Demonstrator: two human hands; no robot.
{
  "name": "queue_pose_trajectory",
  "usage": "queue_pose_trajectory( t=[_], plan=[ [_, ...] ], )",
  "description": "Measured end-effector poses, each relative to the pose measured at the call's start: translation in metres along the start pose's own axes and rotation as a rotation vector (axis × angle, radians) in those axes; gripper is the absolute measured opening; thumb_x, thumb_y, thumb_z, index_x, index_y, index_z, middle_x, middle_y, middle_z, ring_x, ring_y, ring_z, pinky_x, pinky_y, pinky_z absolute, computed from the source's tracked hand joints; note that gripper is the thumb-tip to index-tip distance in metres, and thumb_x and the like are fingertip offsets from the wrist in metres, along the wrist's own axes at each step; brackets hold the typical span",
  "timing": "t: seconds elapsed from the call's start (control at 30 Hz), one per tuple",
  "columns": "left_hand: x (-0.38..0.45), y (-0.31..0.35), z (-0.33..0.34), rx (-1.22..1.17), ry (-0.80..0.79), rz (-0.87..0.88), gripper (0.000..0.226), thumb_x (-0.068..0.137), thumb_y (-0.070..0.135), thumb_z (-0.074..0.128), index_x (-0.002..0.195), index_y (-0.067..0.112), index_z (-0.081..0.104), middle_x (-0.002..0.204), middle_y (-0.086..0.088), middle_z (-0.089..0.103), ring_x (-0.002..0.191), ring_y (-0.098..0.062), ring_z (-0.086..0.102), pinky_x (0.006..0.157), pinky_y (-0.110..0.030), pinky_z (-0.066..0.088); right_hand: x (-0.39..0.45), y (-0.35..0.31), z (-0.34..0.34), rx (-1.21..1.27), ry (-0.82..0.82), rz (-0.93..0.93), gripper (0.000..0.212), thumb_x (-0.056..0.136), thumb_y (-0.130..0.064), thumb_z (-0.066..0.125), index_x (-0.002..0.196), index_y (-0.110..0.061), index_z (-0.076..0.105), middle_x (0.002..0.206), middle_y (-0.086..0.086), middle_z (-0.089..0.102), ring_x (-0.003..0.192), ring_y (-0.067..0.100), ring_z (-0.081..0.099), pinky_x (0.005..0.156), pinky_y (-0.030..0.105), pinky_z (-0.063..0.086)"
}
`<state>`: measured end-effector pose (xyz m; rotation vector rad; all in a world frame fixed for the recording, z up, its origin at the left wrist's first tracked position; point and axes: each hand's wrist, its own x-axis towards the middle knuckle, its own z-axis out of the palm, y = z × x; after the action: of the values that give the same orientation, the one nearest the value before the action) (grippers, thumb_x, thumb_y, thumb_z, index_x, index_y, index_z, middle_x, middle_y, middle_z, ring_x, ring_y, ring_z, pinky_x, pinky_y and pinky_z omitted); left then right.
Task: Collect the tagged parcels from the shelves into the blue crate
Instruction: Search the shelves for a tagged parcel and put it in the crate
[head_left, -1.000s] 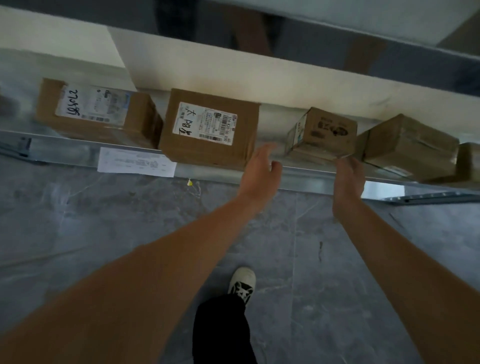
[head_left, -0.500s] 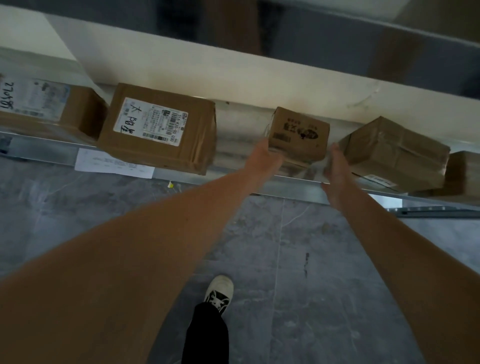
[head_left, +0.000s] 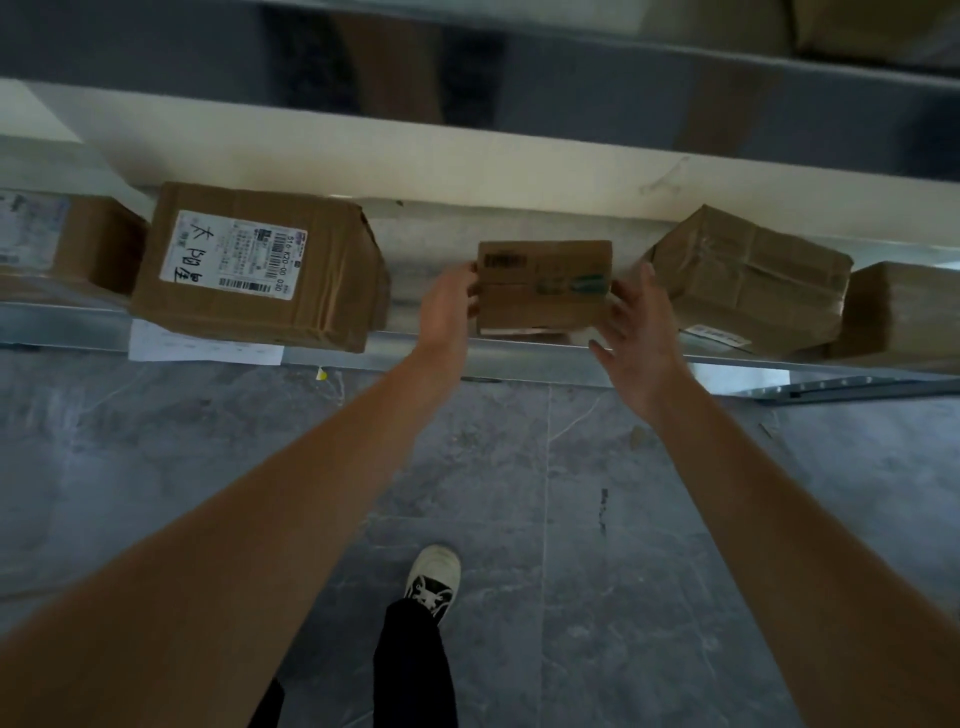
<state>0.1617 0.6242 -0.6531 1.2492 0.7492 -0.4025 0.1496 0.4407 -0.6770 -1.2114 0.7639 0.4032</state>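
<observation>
The metal shelf (head_left: 519, 358) carries a row of brown cardboard parcels, and the small parcel (head_left: 543, 286) sits between the two hands, at the shelf's front part. The left hand (head_left: 447, 306) holds its left end, the thumb on the front face and the fingers curled round the side edge. The right hand (head_left: 631, 332) is at its right end with fingers spread and fairly straight; the fingertips lie at the box's right edge, but whether they press it cannot be told. The small parcel is a flat brown carton, turned so a broad face looks at the camera; that face shows a dark printed block near the top left corner and a greenish smear of print toward the right, both too blurred to read. Just left of the left hand stands a large parcel (head_left: 254, 265) with a white shipping label bearing handwritten black characters and barcodes, its front overhanging the shelf lip. Further left, a labelled box (head_left: 57, 244) is cut by the frame edge. Just right of the right hand lies a taped parcel (head_left: 748, 280), tilted, and beyond it another brown box (head_left: 904, 312). A white paper slip (head_left: 202, 348) hangs on the shelf edge below the large parcel. Below the arms, grey tiled floor (head_left: 571, 519) and one white shoe (head_left: 434, 577).
</observation>
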Motion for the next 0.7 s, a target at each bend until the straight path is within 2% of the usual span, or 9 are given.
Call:
queue_pose_trajectory(
  t=[0.07, 0.17, 0.23, 0.33, 0.4, 0.43, 0.5, 0.6, 0.7],
  plan=[
    [-0.008, -0.001, -0.002, -0.024, 0.017, 0.004, 0.019, 0.1, 0.017, 0.041, 0.105, 0.012, 0.058, 0.088, 0.004, 0.061, 0.075, -0.008, 0.057, 0.049, -0.01, 0.047, -0.007, -0.001, -0.002, -0.025, 0.024, -0.015, 0.051, 0.094, -0.06, 0.044, 0.127, -0.024, 0.058, 0.122, -0.003, 0.065, 0.112, 0.012, 0.059, 0.086, 0.03, 0.044],
    [-0.014, -0.001, -0.001, 0.05, 0.029, 0.048, 0.021, 0.099, 0.02, 0.041, 0.097, 0.015, 0.062, 0.088, 0.006, 0.064, 0.078, -0.006, 0.058, 0.062, -0.019, 0.043, -0.013, -0.001, -0.004, -0.085, 0.051, -0.031, 0.04, 0.094, -0.052, 0.05, 0.119, -0.024, 0.063, 0.118, -0.004, 0.066, 0.109, 0.015, 0.059, 0.092, 0.034, 0.044],
    [-0.017, 0.001, 0.001, 0.089, 0.018, 0.047, 0.022, 0.098, 0.022, 0.043, 0.091, 0.018, 0.063, 0.086, 0.007, 0.064, 0.08, -0.005, 0.058, 0.064, -0.017, 0.042, -0.016, -0.001, -0.007, -0.103, 0.064, -0.025, 0.029, 0.093, -0.044, 0.055, 0.111, -0.023, 0.065, 0.112, -0.003, 0.066, 0.106, 0.017, 0.059, 0.092, 0.035, 0.042],
    [-0.021, 0.005, 0.003, 0.095, -0.032, 0.033, 0.023, 0.099, 0.021, 0.043, 0.086, 0.024, 0.062, 0.072, 0.012, 0.064, 0.058, 0.008, 0.061, 0.045, -0.005, 0.043, -0.016, -0.001, -0.011, -0.101, 0.086, -0.027, 0.03, 0.092, -0.033, 0.06, 0.119, -0.019, 0.063, 0.109, -0.001, 0.065, 0.107, 0.019, 0.056, 0.091, 0.034, 0.041],
    [-0.023, 0.008, 0.004, 0.089, -0.046, 0.031, 0.022, 0.098, 0.018, 0.042, 0.099, 0.021, 0.064, 0.076, 0.011, 0.063, 0.048, 0.013, 0.058, 0.041, -0.005, 0.041, -0.018, -0.001, -0.011, -0.096, 0.078, -0.038, 0.036, 0.091, -0.031, 0.061, 0.125, -0.02, 0.06, 0.109, -0.002, 0.065, 0.108, 0.018, 0.057, 0.093, 0.036, 0.041],
    [-0.022, 0.009, 0.004, 0.088, -0.045, 0.037, 0.024, 0.098, 0.017, 0.042, 0.108, 0.019, 0.064, 0.08, 0.009, 0.063, 0.051, 0.011, 0.06, 0.044, -0.007, 0.044, -0.02, 0.0, -0.011, -0.085, 0.071, -0.033, 0.037, 0.091, -0.032, 0.063, 0.126, -0.021, 0.058, 0.111, -0.002, 0.064, 0.109, 0.018, 0.057, 0.095, 0.038, 0.04],
    [-0.024, 0.01, 0.004, 0.104, -0.059, 0.053, 0.03, 0.098, 0.015, 0.043, 0.118, 0.018, 0.064, 0.09, 0.003, 0.068, 0.07, 0.001, 0.066, 0.052, -0.013, 0.05, -0.022, 0.003, -0.01, -0.027, 0.062, 0.008, 0.043, 0.088, -0.036, 0.066, 0.129, -0.025, 0.056, 0.122, -0.001, 0.062, 0.115, 0.021, 0.056, 0.099, 0.044, 0.042],
    [-0.026, 0.008, 0.004, 0.147, -0.14, 0.119, 0.033, 0.097, 0.007, 0.043, 0.119, 0.02, 0.064, 0.112, -0.005, 0.067, 0.099, -0.015, 0.064, 0.069, -0.021, 0.054, -0.025, 0.005, -0.007, 0.08, 0.056, 0.082, 0.046, 0.089, -0.035, 0.066, 0.131, -0.021, 0.056, 0.128, 0.003, 0.061, 0.117, 0.023, 0.058, 0.097, 0.049, 0.049],
    [-0.031, 0.015, 0.009, 0.175, -0.171, 0.231, 0.033, 0.097, 0.004, 0.041, 0.117, 0.021, 0.062, 0.116, -0.005, 0.065, 0.106, -0.015, 0.063, 0.075, -0.022, 0.055, -0.026, 0.009, -0.003, 0.132, 0.015, 0.125, 0.039, 0.089, -0.036, 0.065, 0.124, -0.018, 0.06, 0.122, 0.006, 0.063, 0.114, 0.025, 0.061, 0.091, 0.048, 0.053]
  ],
)
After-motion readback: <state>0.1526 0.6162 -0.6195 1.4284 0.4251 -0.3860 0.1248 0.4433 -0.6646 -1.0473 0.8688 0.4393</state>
